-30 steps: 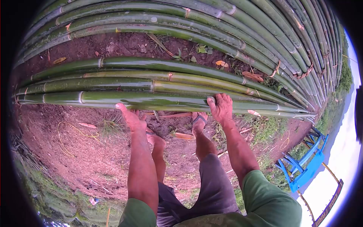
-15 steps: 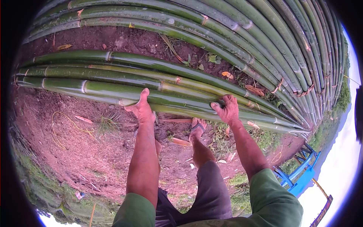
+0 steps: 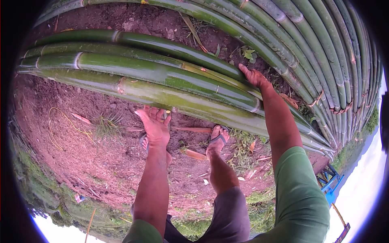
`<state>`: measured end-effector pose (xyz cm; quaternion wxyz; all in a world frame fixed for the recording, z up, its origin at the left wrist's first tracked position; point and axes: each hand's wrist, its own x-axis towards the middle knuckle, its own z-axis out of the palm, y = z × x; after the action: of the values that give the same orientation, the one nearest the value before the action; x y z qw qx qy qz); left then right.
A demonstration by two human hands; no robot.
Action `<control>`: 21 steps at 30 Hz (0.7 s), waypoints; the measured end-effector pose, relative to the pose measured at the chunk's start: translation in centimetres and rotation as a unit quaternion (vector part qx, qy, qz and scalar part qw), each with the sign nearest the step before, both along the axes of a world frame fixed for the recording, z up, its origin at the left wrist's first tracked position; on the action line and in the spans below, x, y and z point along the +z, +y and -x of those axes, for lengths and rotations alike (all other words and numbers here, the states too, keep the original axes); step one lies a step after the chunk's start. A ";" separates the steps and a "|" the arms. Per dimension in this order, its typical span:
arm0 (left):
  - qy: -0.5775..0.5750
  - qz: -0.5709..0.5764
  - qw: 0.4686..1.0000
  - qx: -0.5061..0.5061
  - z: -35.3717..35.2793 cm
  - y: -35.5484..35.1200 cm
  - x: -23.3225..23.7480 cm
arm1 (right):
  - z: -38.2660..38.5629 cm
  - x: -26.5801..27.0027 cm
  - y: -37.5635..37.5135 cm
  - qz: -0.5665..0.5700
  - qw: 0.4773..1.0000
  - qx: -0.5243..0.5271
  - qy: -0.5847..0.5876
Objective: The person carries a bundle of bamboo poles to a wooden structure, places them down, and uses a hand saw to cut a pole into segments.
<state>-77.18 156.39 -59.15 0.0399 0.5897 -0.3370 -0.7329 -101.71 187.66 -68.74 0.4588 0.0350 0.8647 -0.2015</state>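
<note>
The person wears a green shirt with short, loose sleeves, the left sleeve (image 3: 142, 234) and the right sleeve (image 3: 302, 190), and the arms are bare from there to the left hand (image 3: 155, 123) and the right hand (image 3: 254, 76). The shorts (image 3: 231, 214) are dark grey with a purple tone. One foot shows a flip-flop sandal (image 3: 219, 139) with a dark strap.

My left hand (image 3: 154, 123) covers most of my left foot. The palm of my right hand (image 3: 253, 76) faces away, so its grip on the far bamboo pole (image 3: 170, 47) is unclear. Both pole ends run past the dark lens rim.
</note>
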 end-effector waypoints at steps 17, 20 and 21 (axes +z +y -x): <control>0.082 -0.109 0.971 0.197 -1.1 -4.3 -4.1 | -13.6 15.6 1.2 0.004 0.992 -0.051 0.118; 0.074 -0.095 0.971 0.207 -0.4 -4.0 -5.0 | -8.0 7.8 4.1 0.011 0.996 -0.091 0.016; 0.070 -0.092 0.970 0.212 -0.3 -3.9 -5.3 | -7.6 6.0 3.8 -0.042 0.996 -0.015 0.074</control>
<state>-76.89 152.49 -64.46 0.1635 0.5964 -0.1314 -0.7748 -94.09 191.43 -62.71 0.3889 0.0526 0.9032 -0.1738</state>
